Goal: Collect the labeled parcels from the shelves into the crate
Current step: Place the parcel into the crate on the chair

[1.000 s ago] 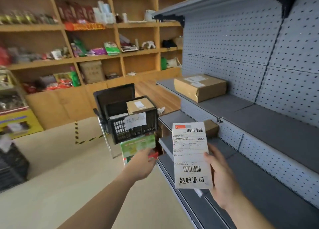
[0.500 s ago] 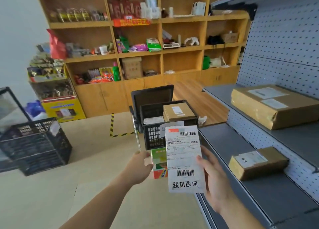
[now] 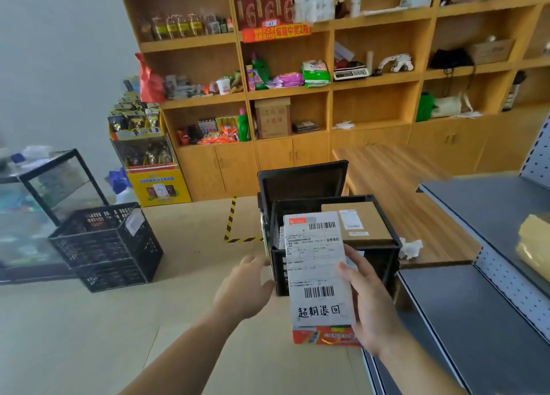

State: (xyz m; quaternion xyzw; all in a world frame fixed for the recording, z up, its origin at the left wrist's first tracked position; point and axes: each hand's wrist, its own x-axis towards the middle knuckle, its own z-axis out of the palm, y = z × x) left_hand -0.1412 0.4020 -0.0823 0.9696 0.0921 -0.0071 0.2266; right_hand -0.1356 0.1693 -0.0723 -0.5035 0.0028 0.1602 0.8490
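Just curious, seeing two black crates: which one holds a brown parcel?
The crate straight ahead on the chair; the brown parcel lies in its right side. The other crate stands on the floor at left.

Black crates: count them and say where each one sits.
2. The left crate stands on the floor; the middle crate is straight ahead, with a cardboard parcel inside. Others may be hidden.

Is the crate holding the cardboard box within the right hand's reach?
Probably yes: the right hand, gripping the labelled parcel, is just before the crate, whose top is open; the cardboard box fills only its right side.
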